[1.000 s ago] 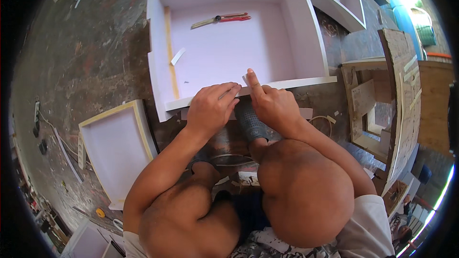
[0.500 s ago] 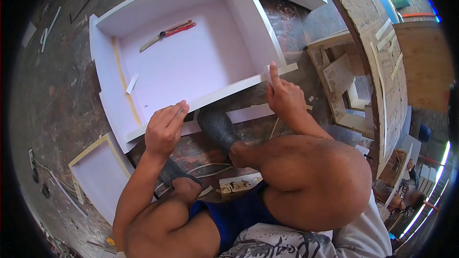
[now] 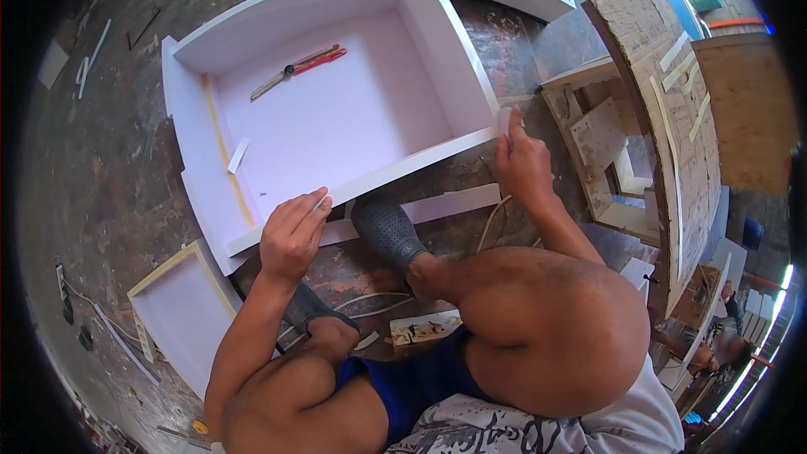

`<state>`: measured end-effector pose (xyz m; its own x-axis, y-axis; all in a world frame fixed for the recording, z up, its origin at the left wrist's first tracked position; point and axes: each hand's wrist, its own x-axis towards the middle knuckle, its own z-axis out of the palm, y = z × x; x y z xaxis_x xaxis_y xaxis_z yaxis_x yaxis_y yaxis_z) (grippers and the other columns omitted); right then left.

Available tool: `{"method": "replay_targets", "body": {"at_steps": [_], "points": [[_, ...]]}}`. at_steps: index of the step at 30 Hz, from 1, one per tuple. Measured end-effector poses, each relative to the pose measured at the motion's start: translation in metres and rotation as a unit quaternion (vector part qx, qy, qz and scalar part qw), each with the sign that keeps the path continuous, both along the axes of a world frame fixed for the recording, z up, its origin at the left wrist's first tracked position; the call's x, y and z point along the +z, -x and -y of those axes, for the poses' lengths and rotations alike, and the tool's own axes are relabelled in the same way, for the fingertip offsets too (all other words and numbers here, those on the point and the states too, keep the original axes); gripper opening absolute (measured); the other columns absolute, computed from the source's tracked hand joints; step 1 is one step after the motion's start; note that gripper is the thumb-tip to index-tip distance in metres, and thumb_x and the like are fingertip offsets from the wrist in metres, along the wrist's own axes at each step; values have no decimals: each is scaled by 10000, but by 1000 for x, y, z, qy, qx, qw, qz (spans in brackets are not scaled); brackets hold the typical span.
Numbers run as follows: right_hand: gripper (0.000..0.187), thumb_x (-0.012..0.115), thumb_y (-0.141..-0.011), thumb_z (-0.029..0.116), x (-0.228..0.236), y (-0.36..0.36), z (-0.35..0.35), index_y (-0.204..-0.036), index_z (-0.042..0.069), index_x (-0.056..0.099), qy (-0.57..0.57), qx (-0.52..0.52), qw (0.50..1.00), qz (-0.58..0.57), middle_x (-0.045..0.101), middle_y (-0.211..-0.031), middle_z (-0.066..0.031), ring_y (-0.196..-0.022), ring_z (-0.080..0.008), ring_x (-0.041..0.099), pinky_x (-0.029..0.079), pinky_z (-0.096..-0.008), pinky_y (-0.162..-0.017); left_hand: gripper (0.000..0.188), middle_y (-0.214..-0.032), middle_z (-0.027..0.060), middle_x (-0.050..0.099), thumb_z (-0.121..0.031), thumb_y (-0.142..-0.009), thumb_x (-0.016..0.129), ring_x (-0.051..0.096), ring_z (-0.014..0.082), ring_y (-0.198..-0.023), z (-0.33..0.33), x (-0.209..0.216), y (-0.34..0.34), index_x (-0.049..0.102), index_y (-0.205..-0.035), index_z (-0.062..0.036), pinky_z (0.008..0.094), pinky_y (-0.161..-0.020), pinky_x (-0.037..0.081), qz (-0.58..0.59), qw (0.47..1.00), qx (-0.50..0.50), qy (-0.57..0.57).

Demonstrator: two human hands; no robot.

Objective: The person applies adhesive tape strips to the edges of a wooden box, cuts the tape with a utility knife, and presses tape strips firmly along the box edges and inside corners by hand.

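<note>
An open white box-shaped cabinet lies on the floor before me. My left hand is closed over its near edge strip, the fingers curled on top. At the near right corner, my right hand pinches a small white piece between thumb and fingers. Whether that piece is separate from the strip I cannot tell. Inside the cabinet lie scissors with red handles and a short white strip. Yellowish tape or glue runs along the inner left side.
A wood-framed panel lies at left. On the right stands a worn wooden frame with a rough board against it. Under my legs are a cable and a stained block. A person is at far right.
My right hand has moved right to the outside of the corner; the strip end that stuck out there no longer shows. My left hand stays on the edge. The view shifts slightly.
</note>
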<state>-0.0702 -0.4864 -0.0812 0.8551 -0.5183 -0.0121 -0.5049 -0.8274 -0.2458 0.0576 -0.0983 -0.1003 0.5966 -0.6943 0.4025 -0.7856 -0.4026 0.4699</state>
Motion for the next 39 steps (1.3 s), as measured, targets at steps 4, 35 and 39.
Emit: {"method": "replay_targets", "body": {"at_steps": [4, 35, 39], "points": [[600, 613, -1021, 202, 3, -8, 12, -1550, -57, 500, -30, -45, 998, -17, 721, -825, -317, -819, -530, 722, 569, -609, -783, 204, -1152, 103, 811, 1, -850, 845, 778, 299, -1022, 1, -4, -2, 809, -1051, -18, 399, -890, 632, 14, 1000, -16, 23], [829, 593, -948, 169, 9, -82, -282, -1637, -154, 263, -83, 463, 875, -113, 742, -779, -211, -602, -390, 741, 613, -537, -571, 286, -952, 159, 780, -314, -968, 695, 773, 357, -901, -69, 4, 58, 782, -1171, -132, 510, -817, 611, -451, 811, -94, -361], [792, 639, -974, 205, -8, -91, -335, -1595, -182, 335, -92, 521, 848, -32, 706, -669, -178, -506, -342, 701, 579, -518, -488, 294, -1061, 196, 789, -312, -963, 721, 754, 366, -1025, -87, -43, 85, 777, -1148, -91, 495, -930, 576, -458, 874, -49, -152]]}}
